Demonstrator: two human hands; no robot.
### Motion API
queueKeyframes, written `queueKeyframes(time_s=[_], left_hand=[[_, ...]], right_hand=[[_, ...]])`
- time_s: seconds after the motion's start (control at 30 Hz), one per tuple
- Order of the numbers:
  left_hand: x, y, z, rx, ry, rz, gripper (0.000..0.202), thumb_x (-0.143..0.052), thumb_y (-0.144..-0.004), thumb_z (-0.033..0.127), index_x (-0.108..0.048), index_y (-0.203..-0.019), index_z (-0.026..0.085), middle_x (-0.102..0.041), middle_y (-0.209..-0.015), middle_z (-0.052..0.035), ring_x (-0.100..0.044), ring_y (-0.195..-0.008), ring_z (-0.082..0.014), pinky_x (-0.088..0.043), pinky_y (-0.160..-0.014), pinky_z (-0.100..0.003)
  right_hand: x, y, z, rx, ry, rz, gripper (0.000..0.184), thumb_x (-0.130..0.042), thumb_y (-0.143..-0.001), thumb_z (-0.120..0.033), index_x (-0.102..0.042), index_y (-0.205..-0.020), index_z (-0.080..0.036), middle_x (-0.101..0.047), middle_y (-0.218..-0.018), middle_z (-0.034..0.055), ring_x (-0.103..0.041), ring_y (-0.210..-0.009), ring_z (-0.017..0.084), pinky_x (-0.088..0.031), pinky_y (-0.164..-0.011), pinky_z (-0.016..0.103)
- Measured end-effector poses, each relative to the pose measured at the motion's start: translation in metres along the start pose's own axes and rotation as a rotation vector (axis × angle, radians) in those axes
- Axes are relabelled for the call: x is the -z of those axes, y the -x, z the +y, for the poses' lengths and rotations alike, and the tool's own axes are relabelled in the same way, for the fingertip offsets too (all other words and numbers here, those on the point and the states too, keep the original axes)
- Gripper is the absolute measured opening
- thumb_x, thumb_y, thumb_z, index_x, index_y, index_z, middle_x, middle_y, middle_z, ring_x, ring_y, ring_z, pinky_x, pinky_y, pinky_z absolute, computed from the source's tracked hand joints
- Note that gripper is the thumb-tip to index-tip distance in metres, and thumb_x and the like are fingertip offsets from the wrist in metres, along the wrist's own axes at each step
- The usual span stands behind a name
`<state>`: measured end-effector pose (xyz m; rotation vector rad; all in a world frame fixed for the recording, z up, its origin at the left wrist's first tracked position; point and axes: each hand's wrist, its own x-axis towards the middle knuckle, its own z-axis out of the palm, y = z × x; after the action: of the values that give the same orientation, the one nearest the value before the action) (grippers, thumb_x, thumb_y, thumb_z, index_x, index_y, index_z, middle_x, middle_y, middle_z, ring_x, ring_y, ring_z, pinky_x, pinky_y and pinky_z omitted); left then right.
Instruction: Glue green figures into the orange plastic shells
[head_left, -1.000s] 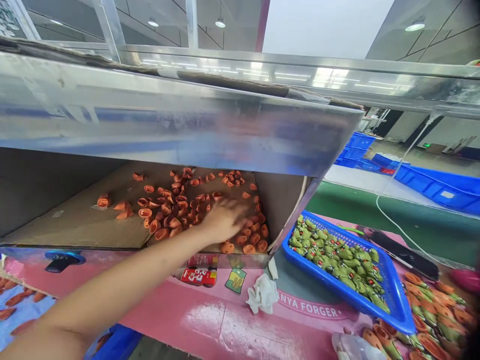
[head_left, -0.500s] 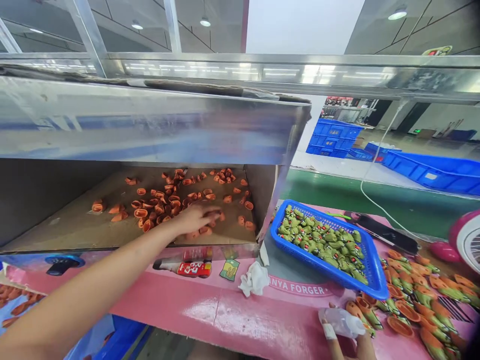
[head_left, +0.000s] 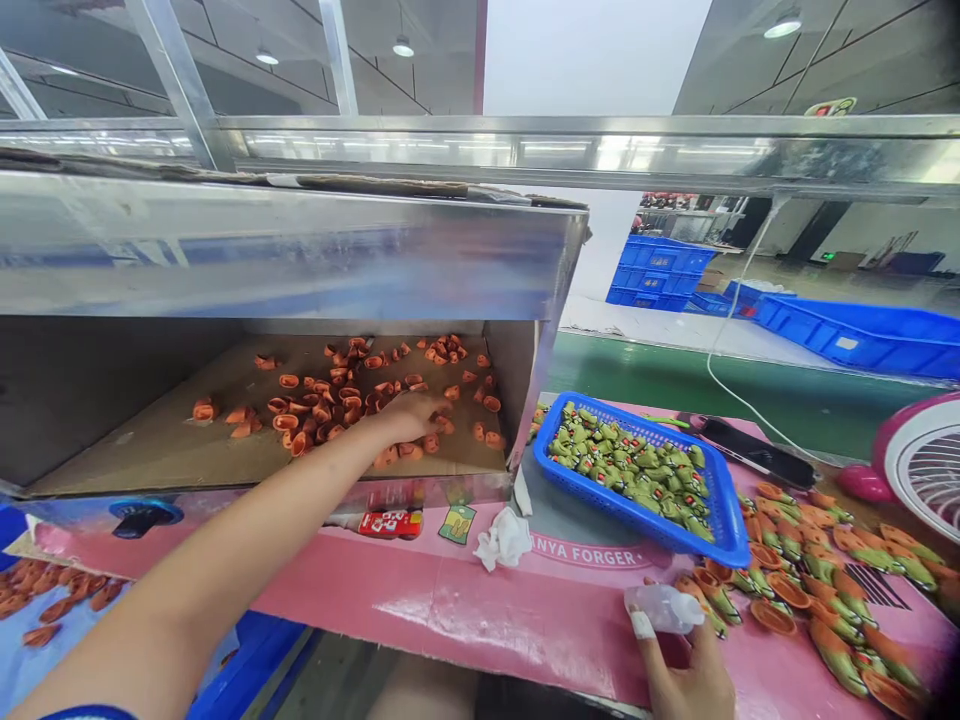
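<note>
My left hand [head_left: 417, 412] reaches deep into the metal-fronted box, low over the small hollow orange pieces [head_left: 322, 405] scattered on its brown floor. Its fingertips are beside a few pieces at the right side; whether they grip one is hard to see. My right hand [head_left: 684, 670], with white wrap on one finger, holds a small translucent bottle [head_left: 664, 608] lying sideways above the pink table [head_left: 480, 620]. Near it are joined orange-and-green pieces [head_left: 832, 610]. A blue basket [head_left: 739, 540] full of small green figures [head_left: 630, 465] stands behind the bottle.
A dial [head_left: 142, 515] sits on the box's front. Crumpled tissue [head_left: 504, 538] lies before the box, and a pink fan [head_left: 926, 465] stands at the right. More orange pieces [head_left: 56, 595] lie on blue material lower left. Beyond is a green belt [head_left: 637, 372].
My left hand has moved slightly further into the box, toward its right-hand pieces. The view has shifted a little; my right hand still holds the bottle.
</note>
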<state>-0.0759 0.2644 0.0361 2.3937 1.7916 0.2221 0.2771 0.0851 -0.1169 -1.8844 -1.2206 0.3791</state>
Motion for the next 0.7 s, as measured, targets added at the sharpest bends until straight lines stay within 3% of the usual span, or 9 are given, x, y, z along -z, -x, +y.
queueKeyframes(time_s=[0.1, 0.27, 0.43, 0.7], left_hand=[[0.001, 0.001, 0.005, 0.010, -0.040, -0.019, 0.030, -0.048, -0.081, 0.034, -0.052, -0.105, 0.016, -0.055, -0.107, -0.0074, -0.052, -0.096, -0.0208, -0.040, -0.083, -0.043], [-0.008, -0.001, 0.017, 0.051, -0.067, -0.059, 0.022, -0.049, -0.081, 0.030, -0.055, -0.097, 0.016, -0.056, -0.104, -0.0067, -0.054, -0.092, -0.0190, -0.043, -0.080, -0.041], [-0.013, -0.002, 0.027, 0.081, -0.020, -0.003, 0.027, -0.048, -0.082, 0.029, -0.051, -0.104, 0.015, -0.056, -0.103, -0.0065, -0.055, -0.088, -0.0186, -0.046, -0.075, -0.039], [-0.009, -0.006, 0.028, 0.153, 0.002, -0.068, 0.025, -0.049, -0.081, 0.029, -0.054, -0.099, 0.014, -0.057, -0.100, -0.0059, -0.056, -0.086, -0.0182, -0.047, -0.073, -0.038]], right_hand=[[0.000, 0.000, 0.000, -0.013, -0.005, -0.001, 0.056, -0.048, -0.062, -0.062, -0.050, -0.096, -0.017, -0.059, -0.091, 0.0098, -0.055, -0.085, 0.028, -0.042, -0.072, 0.038], [-0.001, 0.001, -0.001, -0.006, -0.029, 0.013, 0.056, -0.048, -0.061, -0.063, -0.051, -0.094, -0.018, -0.060, -0.088, 0.0090, -0.056, -0.080, 0.027, -0.043, -0.070, 0.038], [0.001, 0.001, -0.002, -0.032, -0.006, 0.016, 0.058, -0.048, -0.058, -0.066, -0.052, -0.092, -0.020, -0.060, -0.088, 0.0093, -0.056, -0.082, 0.030, -0.043, -0.068, 0.040], [0.000, -0.001, 0.001, 0.018, -0.016, -0.004, 0.056, -0.049, -0.061, -0.062, -0.050, -0.096, -0.018, -0.059, -0.091, 0.0094, -0.055, -0.082, 0.028, -0.043, -0.070, 0.038]])
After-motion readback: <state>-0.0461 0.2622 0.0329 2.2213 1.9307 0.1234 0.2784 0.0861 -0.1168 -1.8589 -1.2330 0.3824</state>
